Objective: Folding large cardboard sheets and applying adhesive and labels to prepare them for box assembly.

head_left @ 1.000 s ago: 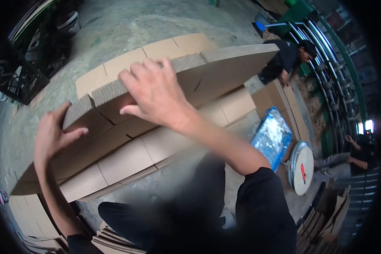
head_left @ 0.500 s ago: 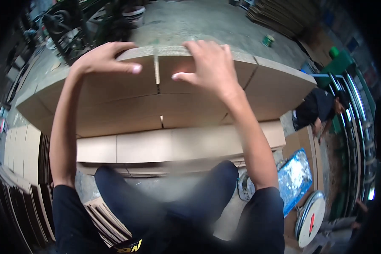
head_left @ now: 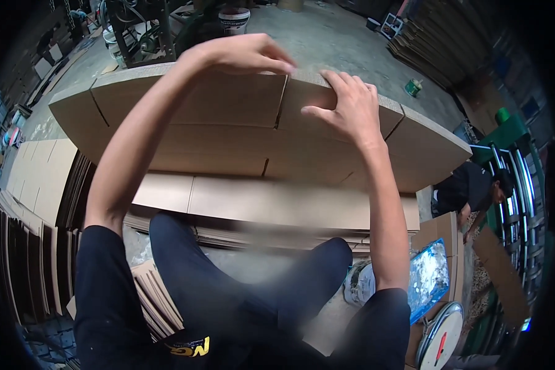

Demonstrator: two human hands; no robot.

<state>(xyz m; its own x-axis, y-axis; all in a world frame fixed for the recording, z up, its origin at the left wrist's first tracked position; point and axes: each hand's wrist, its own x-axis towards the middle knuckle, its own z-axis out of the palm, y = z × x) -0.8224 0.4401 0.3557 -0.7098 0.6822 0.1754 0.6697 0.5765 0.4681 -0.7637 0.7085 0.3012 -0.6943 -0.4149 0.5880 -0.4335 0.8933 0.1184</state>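
Note:
A thick bundle of slotted brown cardboard sheets [head_left: 213, 102] stands on edge before me, its broad face toward me. My left hand [head_left: 243, 54] is at the bundle's top edge beside the middle slot, palm down, with the thumb reaching right and apart from the bent, partly hidden fingers. A little to the right, my right hand [head_left: 351, 105] lies over the same top edge. Its fingers bend onto the edge and its thumb stands away from them in front of the face. Neither hand is closed round the bundle. Below lies a flat pile of cardboard [head_left: 240, 206].
Cardboard stacks [head_left: 40, 179] stand at the left. To the right are a blue smeared tray [head_left: 428, 271], a round-lidded container [head_left: 441, 339], and a co-worker [head_left: 468, 188] bent beside a green roller machine [head_left: 512, 139]. A white bucket [head_left: 234, 21] and a green can [head_left: 413, 87] are on the floor beyond.
My left hand has moved right along the top edge to the middle slot, nearer my right hand. The view has shifted, so the bundle appears farther right.

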